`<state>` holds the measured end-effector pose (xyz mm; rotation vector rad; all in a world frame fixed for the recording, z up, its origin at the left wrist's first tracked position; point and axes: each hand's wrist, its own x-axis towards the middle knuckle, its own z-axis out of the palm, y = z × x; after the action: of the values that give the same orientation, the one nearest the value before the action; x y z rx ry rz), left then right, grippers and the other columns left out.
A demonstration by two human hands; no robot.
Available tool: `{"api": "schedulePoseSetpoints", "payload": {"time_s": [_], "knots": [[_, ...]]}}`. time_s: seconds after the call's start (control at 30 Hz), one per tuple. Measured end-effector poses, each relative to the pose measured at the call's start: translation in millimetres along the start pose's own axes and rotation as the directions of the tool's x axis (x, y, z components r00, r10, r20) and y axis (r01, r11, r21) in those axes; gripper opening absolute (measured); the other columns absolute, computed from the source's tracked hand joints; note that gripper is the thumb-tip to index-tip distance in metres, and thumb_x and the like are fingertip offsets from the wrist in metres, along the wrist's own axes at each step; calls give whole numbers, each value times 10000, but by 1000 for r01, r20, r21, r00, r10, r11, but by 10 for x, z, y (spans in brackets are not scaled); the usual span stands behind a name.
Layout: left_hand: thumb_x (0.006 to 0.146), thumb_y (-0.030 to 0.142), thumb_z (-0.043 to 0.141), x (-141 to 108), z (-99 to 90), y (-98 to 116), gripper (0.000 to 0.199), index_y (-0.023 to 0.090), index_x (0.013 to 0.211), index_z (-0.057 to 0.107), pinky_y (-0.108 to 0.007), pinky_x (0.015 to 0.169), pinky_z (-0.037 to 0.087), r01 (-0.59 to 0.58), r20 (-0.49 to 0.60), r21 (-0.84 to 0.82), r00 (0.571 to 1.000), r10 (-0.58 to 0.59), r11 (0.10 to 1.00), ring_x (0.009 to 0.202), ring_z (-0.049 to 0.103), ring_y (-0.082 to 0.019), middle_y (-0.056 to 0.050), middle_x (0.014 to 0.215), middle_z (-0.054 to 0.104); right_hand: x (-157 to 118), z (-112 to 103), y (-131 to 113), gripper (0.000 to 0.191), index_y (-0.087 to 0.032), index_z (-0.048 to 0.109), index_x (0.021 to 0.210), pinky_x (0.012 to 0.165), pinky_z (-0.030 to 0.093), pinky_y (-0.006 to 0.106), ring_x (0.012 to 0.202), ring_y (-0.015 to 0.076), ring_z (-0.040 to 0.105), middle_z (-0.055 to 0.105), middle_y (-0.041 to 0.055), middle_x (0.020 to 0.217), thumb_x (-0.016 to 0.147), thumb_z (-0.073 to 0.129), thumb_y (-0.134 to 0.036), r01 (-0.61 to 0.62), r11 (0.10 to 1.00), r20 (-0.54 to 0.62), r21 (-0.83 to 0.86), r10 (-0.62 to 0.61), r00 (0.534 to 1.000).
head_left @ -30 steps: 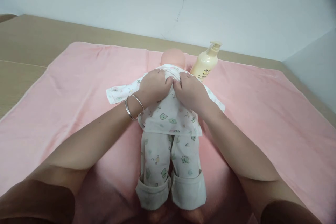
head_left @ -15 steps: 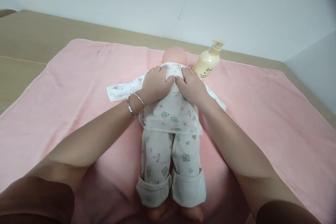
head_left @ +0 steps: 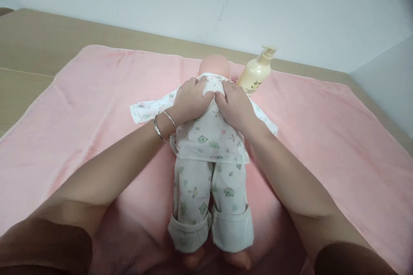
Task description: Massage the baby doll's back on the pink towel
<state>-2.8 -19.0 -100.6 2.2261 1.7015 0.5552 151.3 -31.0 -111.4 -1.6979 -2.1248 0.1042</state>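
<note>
1. While resting left hand (head_left: 192, 99) and right hand (head_left: 236, 104) flat on shirt (head_left: 206, 139), could rumple or drag loose cloth; probable cause: uneven or sideways push.
2. Grip: open on both sides, with fingers extended toward far end and thumbs nearly meeting. Cannot tell about slight pinching under palms.
3. Under shirt: doll (head_left: 215, 65), lying lengthwise on pink blanket (head_left: 322, 137) with feet (head_left: 237, 258) at near end. Might slide along with blanket if pressed hard and forward.
4. Just beyond right hand: pump bottle (head_left: 258, 72). Could get knocked by outward swing; likely main obstacle.
5. On left wrist: bangles (head_left: 156, 127), near shirt edge; might snag.
6. Farther back: table (head_left: 29, 51), wall (head_left: 129, 0).
</note>
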Motion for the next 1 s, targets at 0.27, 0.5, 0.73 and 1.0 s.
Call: {"api": "schedulePoseSetpoints", "payload": {"time_s": [0.27, 0.5, 0.73, 1.0], "knots": [[976, 334, 361, 4, -11, -1, 566, 130, 1478, 522, -507, 1179, 433, -3, 18, -20, 1000, 3, 1000, 1313, 537, -319, -173, 1347, 587, 21, -74, -24, 604, -33, 487, 1490, 1278, 303, 574, 1500, 366, 434, 489, 209, 1578, 1032, 292, -375, -33, 999, 76, -11, 33, 997], [980, 320, 364, 9, -6, -1, 555, 155, 1486, 519, -499, 1188, 430, -9, 17, -43, 1000, 10, 999, 1330, 526, -301, -156, 1355, 578, 10, -101, -61, 668, 35, 384, 1559, 1301, 275, 536, 1532, 365, 388, 430, 231, 1615, 1037, 296, -373, -63, 997, 97, -37, 66, 993], [974, 316, 348, 16, -12, 12, 507, 112, 1380, 573, -501, 1123, 465, -12, 1, 9, 1000, 12, 1000, 1233, 570, -322, -184, 1278, 606, -18, -47, -47, 666, 42, 395, 1549, 1298, 272, 554, 1535, 363, 387, 424, 244, 1615, 1033, 290, -366, -48, 999, 46, -26, 49, 998], [969, 299, 347, -2, -8, 28, 395, 100, 1168, 624, -496, 1062, 486, -12, -7, 42, 1000, 12, 999, 1146, 595, -329, -189, 1198, 627, -32, -161, -142, 486, -62, 646, 1192, 1104, 469, 587, 1305, 407, 591, 665, 262, 1321, 999, 327, -373, -89, 994, 39, -55, 92, 995]]}}
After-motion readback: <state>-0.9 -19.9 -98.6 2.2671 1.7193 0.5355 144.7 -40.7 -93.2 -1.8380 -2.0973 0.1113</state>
